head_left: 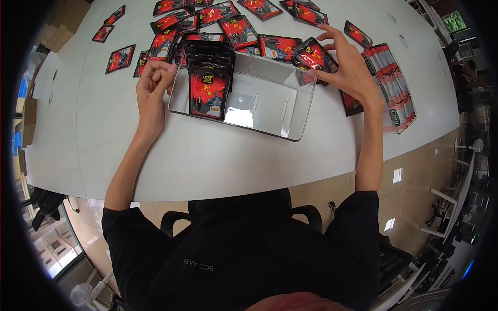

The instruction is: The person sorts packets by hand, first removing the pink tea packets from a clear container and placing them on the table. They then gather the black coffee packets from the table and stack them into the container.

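Observation:
My left hand point(154, 85) grips the left end of a clear plastic box point(262, 130), its thumb on the rim and its fingers curled. Inside the box's left part stands a row of red-and-black G7 coffee sachets point(208, 93); the right part shows its bare bottom. At the box's far right corner is my right hand point(345, 65), with thumb and fingers spread around another coffee sachet point(313, 55). The thumb is close to the rim. I see no firm grip on that sachet, though some finger contact is hidden.
Loose coffee sachets point(237, 31) lie scattered beyond the box on the white table point(207, 160). To the right stands a second clear container of red-and-white stick packs point(389, 78). A sachet point(351, 103) lies partly under my right wrist. Cardboard boxes point(65, 20) are at the far left.

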`<state>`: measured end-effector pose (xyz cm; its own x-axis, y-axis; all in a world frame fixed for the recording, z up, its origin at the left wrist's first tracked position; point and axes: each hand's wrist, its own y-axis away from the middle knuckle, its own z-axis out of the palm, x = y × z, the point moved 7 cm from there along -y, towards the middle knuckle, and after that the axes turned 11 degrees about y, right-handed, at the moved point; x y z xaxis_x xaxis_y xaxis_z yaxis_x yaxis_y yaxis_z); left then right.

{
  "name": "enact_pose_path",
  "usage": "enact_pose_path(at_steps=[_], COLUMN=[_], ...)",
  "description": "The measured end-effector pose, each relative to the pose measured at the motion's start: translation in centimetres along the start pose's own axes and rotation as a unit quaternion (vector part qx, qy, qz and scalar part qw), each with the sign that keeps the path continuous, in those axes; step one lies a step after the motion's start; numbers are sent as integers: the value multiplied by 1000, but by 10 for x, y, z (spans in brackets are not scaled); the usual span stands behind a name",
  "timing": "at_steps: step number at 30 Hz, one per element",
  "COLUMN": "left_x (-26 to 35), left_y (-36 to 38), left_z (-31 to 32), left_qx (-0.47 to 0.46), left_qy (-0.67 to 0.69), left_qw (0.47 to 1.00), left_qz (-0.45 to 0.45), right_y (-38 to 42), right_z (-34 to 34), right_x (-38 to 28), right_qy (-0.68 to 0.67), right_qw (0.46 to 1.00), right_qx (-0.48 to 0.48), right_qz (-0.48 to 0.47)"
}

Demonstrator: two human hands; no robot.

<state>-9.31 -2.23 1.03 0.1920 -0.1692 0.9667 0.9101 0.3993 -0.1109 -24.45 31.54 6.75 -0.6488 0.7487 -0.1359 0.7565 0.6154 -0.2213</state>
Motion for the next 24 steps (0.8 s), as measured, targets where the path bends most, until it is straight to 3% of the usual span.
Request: enact_pose_path(at_steps=[1, 5, 11, 18, 24], left_x=[0, 0, 1, 2, 0], left_y=[0, 0, 0, 1, 1], left_z=[0, 0, 1, 2, 2], left_qx=[0, -10, -11, -5, -3], left_qy=[0, -11, -14, 0, -2], left_qw=[1000, 1000, 1000, 1000, 1000], left_qz=[0, 0, -1, 3, -11], right_y=[1, 1, 11, 7, 1], right_z=[-1, -10, 7, 2, -7], right_x=[-3, -7, -7, -4, -16], right_qy=[-55, -43, -112, -67, -4], right_qw=[998, 994, 975, 989, 993], right_qx=[9, 43, -102, -132, -117], right_qz=[-19, -90, -161, -30, 4])
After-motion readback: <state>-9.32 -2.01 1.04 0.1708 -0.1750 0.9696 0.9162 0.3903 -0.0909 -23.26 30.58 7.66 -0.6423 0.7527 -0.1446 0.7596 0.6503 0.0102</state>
